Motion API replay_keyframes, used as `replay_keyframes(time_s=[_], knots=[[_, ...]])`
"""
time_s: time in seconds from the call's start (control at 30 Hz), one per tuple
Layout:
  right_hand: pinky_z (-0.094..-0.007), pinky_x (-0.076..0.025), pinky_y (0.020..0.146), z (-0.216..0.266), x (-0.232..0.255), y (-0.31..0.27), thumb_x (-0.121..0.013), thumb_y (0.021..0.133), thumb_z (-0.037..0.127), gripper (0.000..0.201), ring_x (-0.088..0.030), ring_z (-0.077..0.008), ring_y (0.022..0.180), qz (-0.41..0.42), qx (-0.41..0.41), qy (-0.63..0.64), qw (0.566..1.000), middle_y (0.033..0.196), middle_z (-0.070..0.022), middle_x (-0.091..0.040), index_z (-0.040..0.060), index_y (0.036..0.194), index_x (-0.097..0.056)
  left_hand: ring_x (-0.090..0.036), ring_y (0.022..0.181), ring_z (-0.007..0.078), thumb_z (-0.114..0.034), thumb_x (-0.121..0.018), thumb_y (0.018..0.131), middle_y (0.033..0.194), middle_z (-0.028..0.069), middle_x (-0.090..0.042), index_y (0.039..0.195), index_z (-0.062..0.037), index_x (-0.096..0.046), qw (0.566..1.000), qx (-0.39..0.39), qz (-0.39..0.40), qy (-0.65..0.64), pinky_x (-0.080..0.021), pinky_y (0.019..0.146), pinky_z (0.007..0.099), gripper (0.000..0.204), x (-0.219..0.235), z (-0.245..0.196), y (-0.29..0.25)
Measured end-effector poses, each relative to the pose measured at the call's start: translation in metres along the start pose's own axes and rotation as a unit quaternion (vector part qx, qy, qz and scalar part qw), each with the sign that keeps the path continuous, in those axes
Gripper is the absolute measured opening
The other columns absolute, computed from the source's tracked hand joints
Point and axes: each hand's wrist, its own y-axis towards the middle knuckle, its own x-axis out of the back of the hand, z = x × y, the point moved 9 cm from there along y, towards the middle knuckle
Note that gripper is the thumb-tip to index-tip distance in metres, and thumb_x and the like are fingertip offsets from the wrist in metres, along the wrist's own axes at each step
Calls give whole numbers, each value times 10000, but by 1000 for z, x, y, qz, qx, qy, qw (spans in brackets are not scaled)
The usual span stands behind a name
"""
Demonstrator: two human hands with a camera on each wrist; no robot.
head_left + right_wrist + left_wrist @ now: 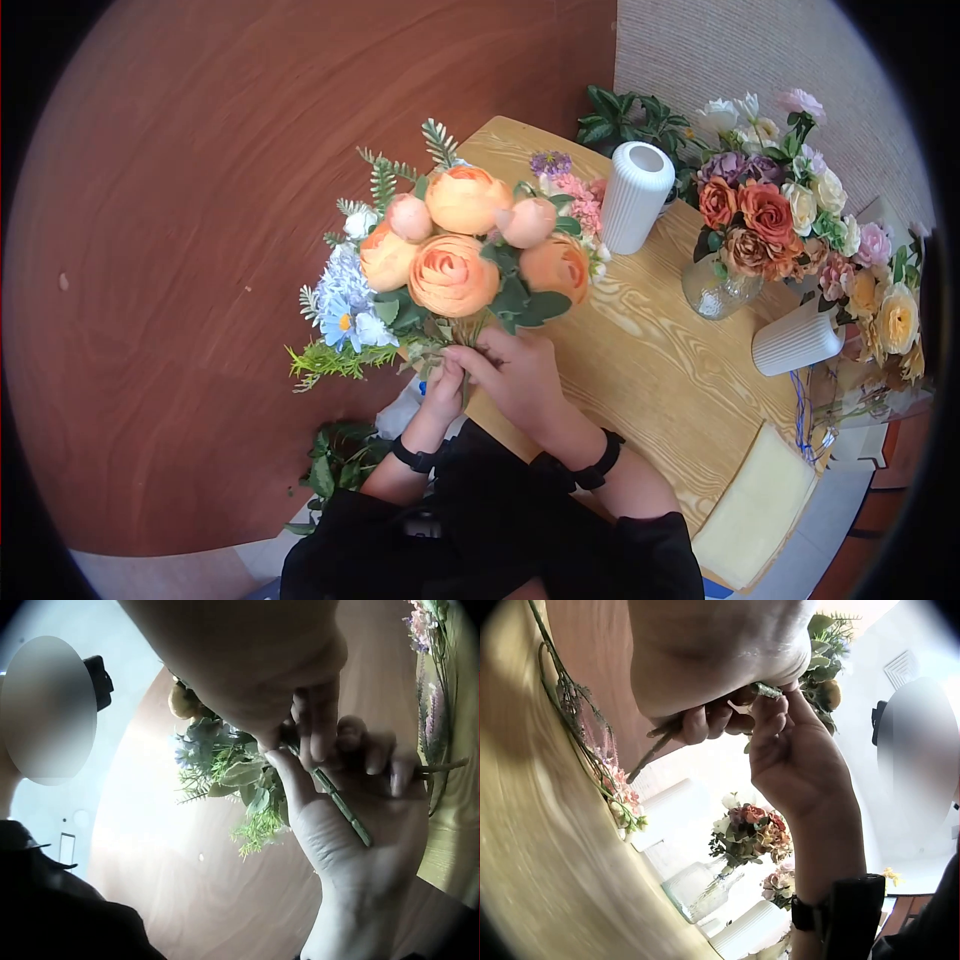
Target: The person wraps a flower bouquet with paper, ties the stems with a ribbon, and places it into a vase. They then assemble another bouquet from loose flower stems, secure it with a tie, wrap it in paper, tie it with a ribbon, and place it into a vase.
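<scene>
A bouquet of orange artificial flowers [455,275] stands upright over the table's left edge, with blue blooms [345,290] and fern-like greenery at its left. My left hand [440,395] grips the stems below the flower heads, fingers curled round them. Just above it, my right hand [515,375] pinches the stems with thumb and fingers. In the right wrist view, a green stem [341,806] slants across the left palm [345,847], and a brown stem end [446,766] juts out past the fingers. The left wrist view shows a brown stem [649,757] below the left fingers.
On the wooden table [650,350], a white ribbed vase [638,198] stands at the back. To the right are a glass vase [715,290] of mixed flowers and a tipped white vase [798,342] with flowers. Pale yellow sheets [755,505] lie at the front right; pink flowers [580,195] lie behind the bouquet.
</scene>
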Motion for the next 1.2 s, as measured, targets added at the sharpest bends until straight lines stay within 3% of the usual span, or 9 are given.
replay_keyframes(time_s=[0.27, 0.57, 0.73, 0.87, 0.93, 0.97, 1.0, 1.1, 1.2], knots=[[-394, -450, 498, 12, 1, 2, -740, 835, 350, 376, -579, -311, 559, -27, 74, -31, 996, 621, -133, -537, 48, 709, -556, -570, 1171, 279, -523, -415, 1015, 1259, 189, -574, 1212, 50, -521, 975, 23, 49, -215, -438, 1030, 418, 615, 7, 11, -2], [-345, -438, 497, 16, 12, 5, -784, 801, 247, 310, -571, -249, 537, -42, 97, -53, 993, 651, -115, -563, 5, 720, -608, -589, 1122, 236, -501, -431, 1018, 1253, 141, -584, 1317, 36, -475, 985, 11, 34, -171, -461, 979, 384, 617, 14, 12, 8], [-385, -515, 590, 9, 11, -2, -723, 847, 240, 217, -657, -327, 728, -16, 57, -33, 998, 815, -149, -659, 39, 855, -644, -599, 1103, 192, -401, -457, 1033, 1214, 99, -614, 1352, -7, -467, 992, -28, -17, -125, -465, 969, 359, 507, 6, -2, 14], [-394, -535, 633, 11, 20, -6, -698, 856, 179, 170, -670, -341, 767, -95, 142, 10, 985, 877, -144, -684, 38, 949, -675, -486, 1306, 330, -499, -343, 1039, 1442, 185, -451, 1462, -18, -327, 998, -10, -45, -47, -390, 1107, 479, 641, 15, 4, 17], [-287, -488, 585, -21, 6, -12, -636, 910, 77, 175, -619, -155, 635, -33, 102, 20, 994, 859, -62, -686, 9, 1068, -670, -471, 724, 114, -249, -493, 1006, 868, 0, -518, 1364, -50, -459, 980, 22, -102, -170, -351, 582, 229, 411, 13, 4, 23], [-287, -488, 585, -23, 10, -14, -636, 910, 77, 175, -619, -155, 635, -26, 106, 20, 994, 859, -62, -686, 9, 1068, -670, -384, 658, 101, -344, -474, 1034, 760, 4, -429, 1146, -73, -525, 989, -11, -53, -140, -302, 561, 221, 297, -2, -14, 26], [-269, -474, 562, -14, 26, -14, -618, 929, 80, 173, -606, -134, 614, -57, 110, -12, 992, 842, -55, -676, -1, 1076, -658, -384, 658, 101, -344, -474, 1034, 760, 4, -429, 1146, -73, -525, 988, -18, -61, -142, -302, 561, 221, 297, 1, -16, 29], [-244, -449, 518, 11, 57, -14, -586, 960, 84, 158, -580, -101, 569, -107, 94, -31, 989, 799, -52, -655, -13, 1069, -645, -281, 623, 89, -518, -398, 1023, 713, 17, -359, 806, -122, -324, 990, -37, 9, -134, -253, 545, 222, 458, -9, -28, 32], [-243, -444, 490, 14, 79, -14, -551, 978, 66, 156, -572, -84, 533, -131, 66, -72, 987, 735, -77, -637, -39, 1057, -635, -289, 633, 95, -520, -389, 1028, 703, 14, -352, 820, -118, -355, 990, -40, 13, -135, -254, 537, 223, 454, -9, -29, 31]])
